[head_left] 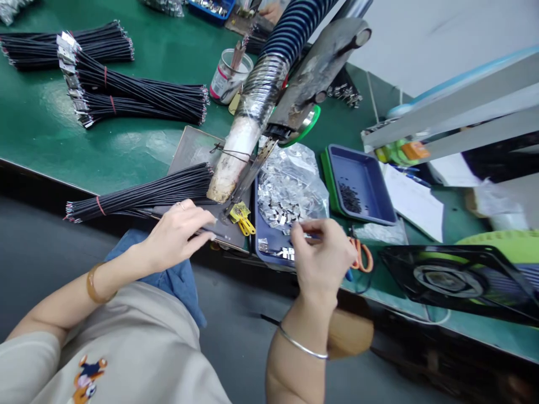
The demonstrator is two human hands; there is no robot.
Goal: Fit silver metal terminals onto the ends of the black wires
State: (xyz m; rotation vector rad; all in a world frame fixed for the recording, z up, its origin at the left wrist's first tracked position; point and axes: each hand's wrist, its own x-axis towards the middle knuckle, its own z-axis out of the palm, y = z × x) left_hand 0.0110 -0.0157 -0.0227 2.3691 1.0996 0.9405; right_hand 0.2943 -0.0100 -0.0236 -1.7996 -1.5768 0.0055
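Note:
My left hand (183, 233) is closed beside the near end of a bundle of black cables (147, 191), with a dark cable end (207, 229) between thumb and fingers. My right hand (322, 249) hovers over the front of a blue tray (273, 258), its thumb and fingertips pinched together; whatever they hold is hidden. In that tray lie small silver metal connectors (284, 216), many inside a clear plastic bag (295, 174). Between my hands, a soldering iron (244, 182) points down from its mount over a work board (193, 148).
A ribbed extraction hose (273, 67) hangs over the board. Banded cable bundles (143, 95) lie at the back left, near a glass jar (229, 76). To the right are a bin with small black parts (381, 210), orange-handled scissors (365, 257) and a black fan (446, 280).

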